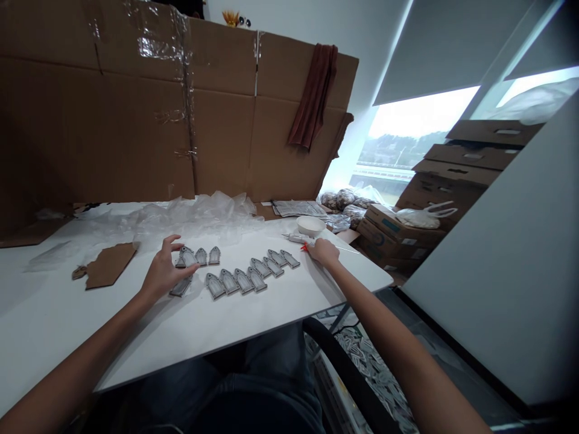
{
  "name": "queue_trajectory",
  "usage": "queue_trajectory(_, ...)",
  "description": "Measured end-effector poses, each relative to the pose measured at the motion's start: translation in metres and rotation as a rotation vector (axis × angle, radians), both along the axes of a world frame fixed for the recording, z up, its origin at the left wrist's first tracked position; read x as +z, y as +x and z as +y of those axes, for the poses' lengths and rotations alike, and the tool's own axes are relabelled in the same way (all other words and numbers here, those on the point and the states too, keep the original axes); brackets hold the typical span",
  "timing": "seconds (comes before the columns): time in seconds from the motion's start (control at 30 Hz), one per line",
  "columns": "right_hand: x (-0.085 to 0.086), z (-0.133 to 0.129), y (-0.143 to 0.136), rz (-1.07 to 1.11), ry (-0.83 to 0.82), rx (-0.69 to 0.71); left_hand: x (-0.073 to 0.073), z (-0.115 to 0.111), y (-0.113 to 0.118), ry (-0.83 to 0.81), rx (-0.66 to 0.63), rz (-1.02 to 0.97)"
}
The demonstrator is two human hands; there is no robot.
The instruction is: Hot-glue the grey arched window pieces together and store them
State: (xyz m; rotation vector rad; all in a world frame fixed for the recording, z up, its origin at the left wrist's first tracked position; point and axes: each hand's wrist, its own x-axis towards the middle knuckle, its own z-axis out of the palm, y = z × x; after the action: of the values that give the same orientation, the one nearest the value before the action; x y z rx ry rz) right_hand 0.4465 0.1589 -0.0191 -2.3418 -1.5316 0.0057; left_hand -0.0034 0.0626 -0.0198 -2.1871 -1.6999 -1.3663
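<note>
Several small grey arch-shaped pieces lie in staggered rows on the white table. My left hand grips one arched piece between thumb and fingers, beside two similar upright-looking pieces. Another grey piece lies just below that hand. Over on the right, my right hand is closed around a slim white tool with a thin tip pointing left. A bit of red shows by its fingers. Just behind the tool stands a white bowl.
Crumpled clear plastic runs along the table's back, before a tall cardboard wall. A torn cardboard piece lies at left. Stacked boxes stand beyond the right edge. A black chair armrest is near the front edge.
</note>
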Motion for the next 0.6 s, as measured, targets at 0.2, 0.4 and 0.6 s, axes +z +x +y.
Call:
queue_trajectory(0.2,0.008,-0.013,-0.009,-0.088,0.016,0.016,0.000,-0.001,0.000,-0.024,-0.008,0.017)
queue_trajectory(0.4,0.016,-0.024,-0.022,-0.134,0.062,0.308,0.003,0.001,-0.004,-0.032,0.019,0.013)
queue_trajectory(0.6,0.025,-0.025,-0.034,-0.181,-0.153,0.856,0.007,0.003,-0.009,-0.058,-0.028,-0.068)
